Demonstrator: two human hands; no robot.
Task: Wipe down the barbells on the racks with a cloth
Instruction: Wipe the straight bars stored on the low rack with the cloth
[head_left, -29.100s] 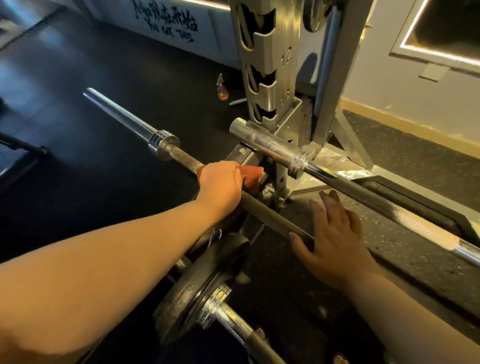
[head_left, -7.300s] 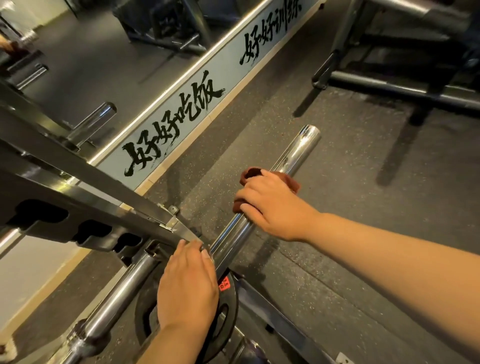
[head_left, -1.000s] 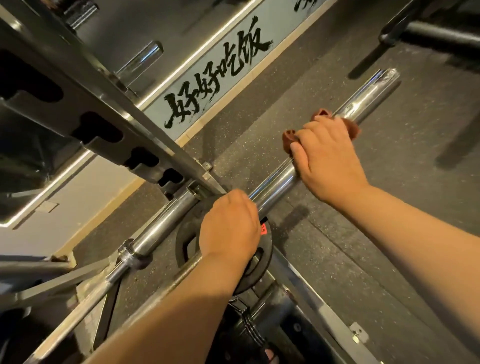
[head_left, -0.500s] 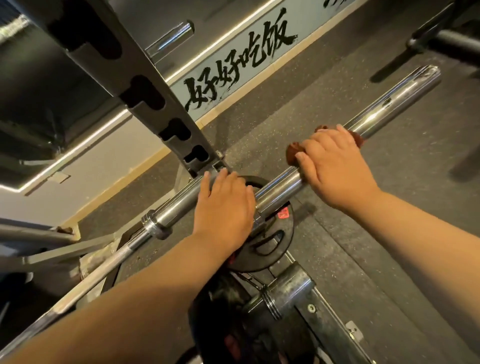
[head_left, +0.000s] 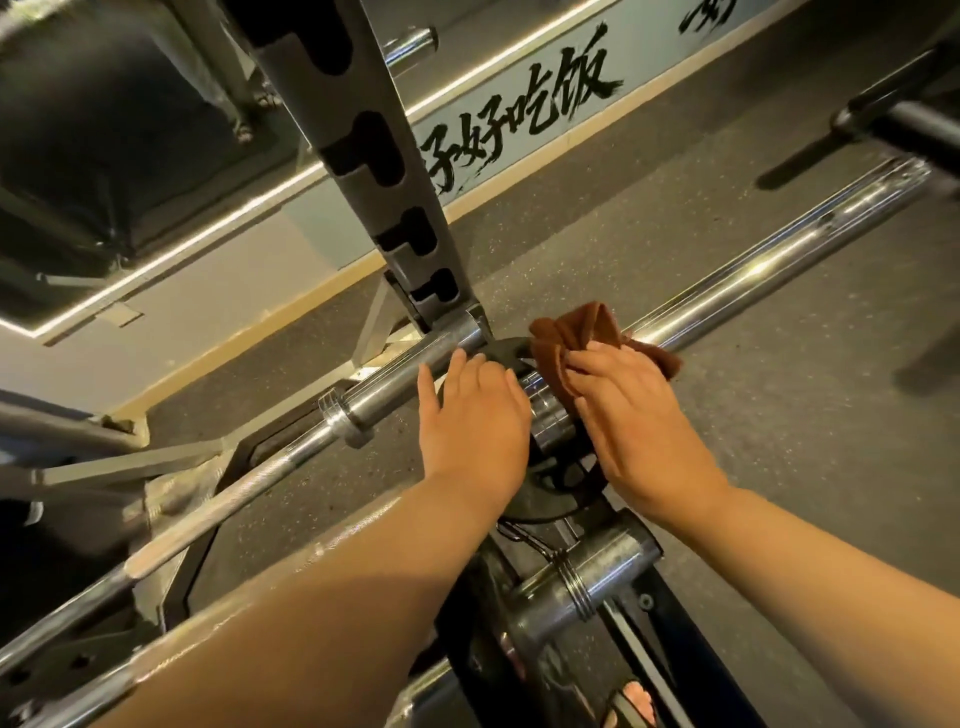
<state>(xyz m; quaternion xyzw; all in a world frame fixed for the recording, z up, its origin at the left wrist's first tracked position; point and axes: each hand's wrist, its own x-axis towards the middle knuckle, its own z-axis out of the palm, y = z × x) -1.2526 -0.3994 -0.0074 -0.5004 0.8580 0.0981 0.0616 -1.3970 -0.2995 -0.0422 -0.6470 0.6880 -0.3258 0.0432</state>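
A chrome barbell sleeve (head_left: 779, 260) runs from the upper right down to the rack upright (head_left: 374, 130), and its knurled shaft (head_left: 249, 478) continues to the lower left. My right hand (head_left: 628, 415) holds a brown cloth (head_left: 576, 327) against the sleeve's inner part, and a fold of the cloth sticks up past my fingers. Just to its left, my left hand (head_left: 472, 421) rests on the sleeve with fingers straight, close to the collar (head_left: 343, 415). The two hands almost touch.
A small black plate (head_left: 545, 499) hangs below my hands. Nearer to me, the sleeve of a second bar (head_left: 587, 582) juts out. A wall strip with black characters (head_left: 545, 93) runs along the speckled rubber floor (head_left: 779, 441). Another machine's frame (head_left: 909, 119) stands at the top right.
My right hand has slid the cloth inward along the sleeve, from further out to right beside my left hand. My left hand stays on the sleeve by the rack.
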